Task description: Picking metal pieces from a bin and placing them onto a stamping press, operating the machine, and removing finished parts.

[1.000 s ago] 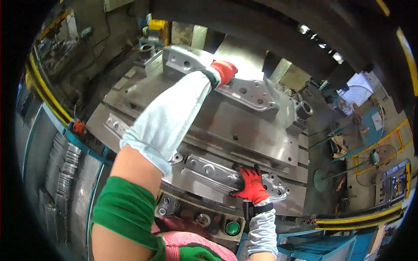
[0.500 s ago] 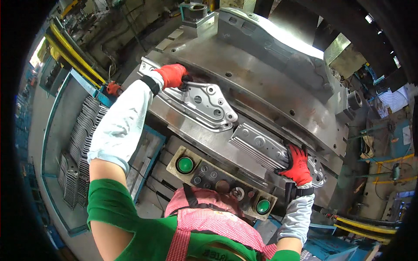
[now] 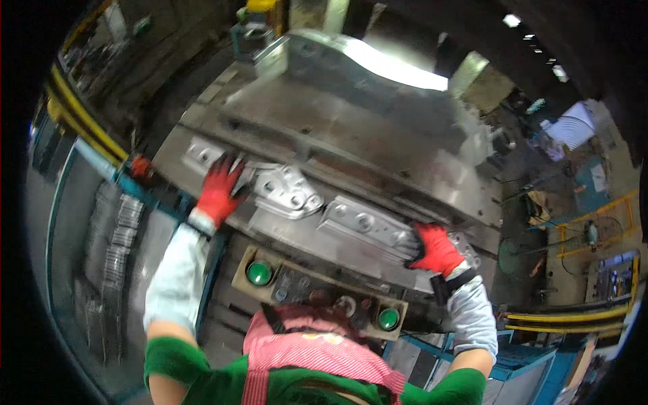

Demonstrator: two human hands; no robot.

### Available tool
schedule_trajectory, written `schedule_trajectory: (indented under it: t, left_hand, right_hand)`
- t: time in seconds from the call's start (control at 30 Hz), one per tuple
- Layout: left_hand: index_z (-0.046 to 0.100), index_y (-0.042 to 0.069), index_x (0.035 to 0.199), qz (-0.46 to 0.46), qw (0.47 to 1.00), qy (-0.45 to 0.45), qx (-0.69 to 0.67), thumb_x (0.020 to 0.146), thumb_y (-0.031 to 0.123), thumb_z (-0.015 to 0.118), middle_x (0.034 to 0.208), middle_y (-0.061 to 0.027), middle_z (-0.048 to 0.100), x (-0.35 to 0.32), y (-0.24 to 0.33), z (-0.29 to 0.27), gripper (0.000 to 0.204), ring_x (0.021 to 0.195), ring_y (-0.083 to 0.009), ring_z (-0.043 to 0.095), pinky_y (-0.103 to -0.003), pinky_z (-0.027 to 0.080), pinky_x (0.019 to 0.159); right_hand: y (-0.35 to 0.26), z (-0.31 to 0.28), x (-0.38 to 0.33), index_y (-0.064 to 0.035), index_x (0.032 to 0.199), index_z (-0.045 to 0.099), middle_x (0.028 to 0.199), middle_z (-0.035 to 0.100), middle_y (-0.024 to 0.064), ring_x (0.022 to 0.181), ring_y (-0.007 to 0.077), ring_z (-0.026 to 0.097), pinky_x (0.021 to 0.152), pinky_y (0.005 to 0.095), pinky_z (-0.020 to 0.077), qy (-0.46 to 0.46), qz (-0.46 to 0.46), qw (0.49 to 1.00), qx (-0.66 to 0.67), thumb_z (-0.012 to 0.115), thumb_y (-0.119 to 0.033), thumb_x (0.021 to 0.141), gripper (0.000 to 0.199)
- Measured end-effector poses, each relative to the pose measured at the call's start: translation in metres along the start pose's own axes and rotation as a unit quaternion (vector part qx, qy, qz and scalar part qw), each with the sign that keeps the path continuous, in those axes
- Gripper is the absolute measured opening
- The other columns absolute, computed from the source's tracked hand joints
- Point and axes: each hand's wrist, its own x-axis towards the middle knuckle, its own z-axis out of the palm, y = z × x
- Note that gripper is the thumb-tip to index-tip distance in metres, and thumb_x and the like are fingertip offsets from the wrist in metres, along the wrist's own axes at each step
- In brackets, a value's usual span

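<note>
- Silver-grey stamped bracket, the left one (image 3: 282, 187), lies slantwise on the near strip of the press bed (image 3: 287, 233), its round-holed wide end toward the middle.
- Red-gloved, my left hand (image 3: 221, 190) rests over that bracket between its two ends, its dark fingertips pointing away from me. The fingers are spread and loose rather than clenched.
- Just right of it, a second stamped bracket, the right one (image 3: 385, 231), lies on the same strip, ribbed along its near side; a narrow gap keeps the two apart.
- My right hand (image 3: 437, 250), gloved alike, covers this bracket toward its right end, thumb by the near edge, fingers over the top. Blur means I cannot tell whether it grips or merely rests.
- Beyond both brackets, a large die block (image 3: 358, 84) rises from the bed, glare whitening its curved top edge.
- Nearer me, below the bed, sits a control box (image 3: 372, 317) with a green push button (image 3: 258, 273) at its left end and another green push button (image 3: 389, 318) at its right.
- Against it is my pink checked apron (image 3: 337, 354).
- Off to my left, a blue-rimmed bin holds stacked metal parts (image 3: 116, 260).
</note>
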Motion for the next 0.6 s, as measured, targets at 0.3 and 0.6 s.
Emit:
schedule_trajectory:
  t: [0.3,0.6]
  left_hand:
    - [0.035,0.013,0.136,-0.151,0.984,-0.085,-0.049,0.074,0.03,0.064,0.14,-0.0151,0.031,-0.083,0.044,-0.028,0.071,0.131,-0.0355,0.023,-0.048,0.017,0.108]
    - [0.038,0.009,0.133,-0.228,0.964,-0.138,-0.011,0.073,0.029,0.065,0.139,-0.0195,0.031,-0.17,0.037,-0.023,0.069,0.129,-0.0397,0.024,-0.051,0.021,0.106]
  right_hand:
    - [-0.037,-0.109,0.102,-0.0105,0.131,0.039,0.124,0.041,0.0167,0.119,0.0337,0.036,0.104,0.05,0.019,0.317,-0.02,0.942,-0.111,0.078,-0.034,0.05,0.093]
    - [-0.025,-0.123,0.28,-0.0122,0.138,0.027,0.127,0.039,0.0119,0.121,0.0295,0.034,0.106,0.0523,0.0148,0.379,-0.004,0.885,-0.27,0.075,-0.043,0.053,0.102]
